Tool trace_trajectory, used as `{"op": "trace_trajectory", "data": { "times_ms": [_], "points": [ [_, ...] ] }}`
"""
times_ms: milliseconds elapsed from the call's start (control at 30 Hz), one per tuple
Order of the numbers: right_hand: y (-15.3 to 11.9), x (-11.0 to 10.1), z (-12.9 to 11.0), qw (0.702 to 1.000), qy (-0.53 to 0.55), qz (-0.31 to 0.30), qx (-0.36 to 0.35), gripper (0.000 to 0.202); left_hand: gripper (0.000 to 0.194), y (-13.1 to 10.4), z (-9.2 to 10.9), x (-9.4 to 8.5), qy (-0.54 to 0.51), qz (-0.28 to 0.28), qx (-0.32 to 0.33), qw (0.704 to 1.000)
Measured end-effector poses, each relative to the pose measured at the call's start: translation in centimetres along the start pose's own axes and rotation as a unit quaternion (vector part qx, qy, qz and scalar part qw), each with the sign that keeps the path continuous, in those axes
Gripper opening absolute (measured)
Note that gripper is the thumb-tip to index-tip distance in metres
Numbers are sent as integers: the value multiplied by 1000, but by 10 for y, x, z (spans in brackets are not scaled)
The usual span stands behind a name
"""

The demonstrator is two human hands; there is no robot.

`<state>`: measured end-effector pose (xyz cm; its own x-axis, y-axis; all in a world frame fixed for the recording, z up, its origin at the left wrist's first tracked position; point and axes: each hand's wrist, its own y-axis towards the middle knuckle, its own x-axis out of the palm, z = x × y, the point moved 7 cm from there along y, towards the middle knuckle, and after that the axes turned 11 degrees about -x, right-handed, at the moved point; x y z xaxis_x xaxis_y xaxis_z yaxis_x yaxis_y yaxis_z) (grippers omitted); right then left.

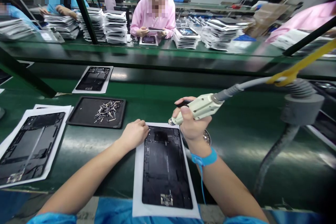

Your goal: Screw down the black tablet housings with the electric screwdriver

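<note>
My right hand [195,124] is wrapped round a pale electric screwdriver [202,106], whose tip points down and left above the top edge of a black tablet housing [165,168]. The housing lies open side up on a white sheet [139,196] at the bench's front edge. At its upper left corner rests my left hand [135,133], fingers curled together; whatever they pinch is hidden. A blue wrist strap [204,158] with a cord circles my right wrist. Partly hidden behind that wrist is a round metal dish [207,136].
A black tray [76,113] holds a heap of small metal parts [107,111]. Other tablet housings lie at the left [34,147] and farther back [93,78]. A grey hose [275,161] hangs at right. Across the bench, a person in pink [153,14] sits among stacks.
</note>
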<state>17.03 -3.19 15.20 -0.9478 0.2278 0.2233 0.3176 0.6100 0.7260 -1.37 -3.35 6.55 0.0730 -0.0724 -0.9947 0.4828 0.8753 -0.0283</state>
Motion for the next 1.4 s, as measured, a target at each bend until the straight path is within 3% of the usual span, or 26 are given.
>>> {"op": "trace_trajectory", "data": {
  "times_ms": [167, 433, 833, 1133, 1267, 1400],
  "points": [
    [-5, 1, 3, 1000, -6, 1, 24, 19, 18, -7, 3, 0, 6, -2, -10, 1000],
    [-7, 6, 4, 999, 7, -9, 32, 20, 12, 5, -18, 6, -118, 6, -58, 991],
    [-6, 6, 5, 999, 8, -9, 31, 21, 6, 6, -21, 2, -154, 0, -41, 987],
    [-6, 6, 4, 1000, 0, -12, 27, 21, 18, -9, -8, -3, -67, 16, 18, 997],
    [-6, 6, 4, 1000, 1, -10, 28, 20, 19, -10, -6, -2, -49, 22, 0, 999],
    [-7, 6, 6, 999, -3, -10, 41, 22, 8, -6, -13, 0, -107, 25, -26, 994]
  ]
}}
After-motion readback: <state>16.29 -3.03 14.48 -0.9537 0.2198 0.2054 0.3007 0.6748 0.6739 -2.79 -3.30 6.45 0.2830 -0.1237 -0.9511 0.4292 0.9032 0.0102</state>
